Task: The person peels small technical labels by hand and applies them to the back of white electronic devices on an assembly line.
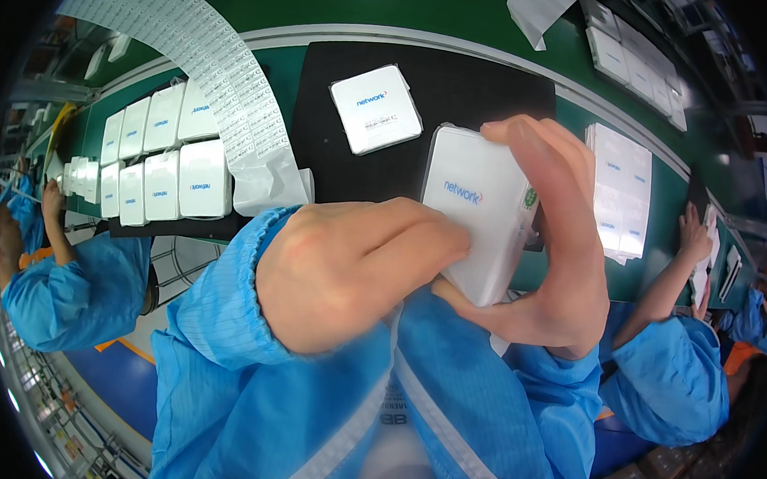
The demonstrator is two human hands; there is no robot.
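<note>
Tilted in front of my chest is a flat white box (477,184) with blue print and a small round green sticker near its right edge. My right hand (566,240) grips it, with fingers over the top corner and thumb along the bottom. Curled fingers of my left hand (356,264) lie against the box's lower left face; its thumb and anything pinched there are hidden. Beyond my hands, a similar white box (376,109) lies face up on a black mat (487,89), with a small printed label on its lower part.
A long strip of printed labels (227,75) curves down at the left, beside rows of white boxes (163,185). White printed sheets or boxes (616,191) lie at the right. Co-workers in blue sleeves sit left (77,288) and right (667,376). A metal rail (411,37) crosses behind.
</note>
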